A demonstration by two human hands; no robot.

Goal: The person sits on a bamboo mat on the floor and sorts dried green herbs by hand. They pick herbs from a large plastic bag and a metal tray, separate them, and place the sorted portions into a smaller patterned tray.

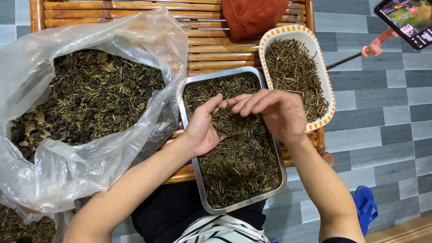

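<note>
Two bare hands at frame centre, over one rectangular steel tray (203, 177) of dried dark-green leaves (240, 164). Left hand (204, 126) cupped palm-up, cradling small heap of leaves. Right hand (274, 112) arched above it, fingertips picking into heap. One clear plastic bag (67, 166) of leaves at left. One orange-rimmed white dish (288, 31) of stems, upper right.

Two hands (202, 128) (274, 112), two trays (189, 90) (326, 85), one bag (90, 166)
</note>
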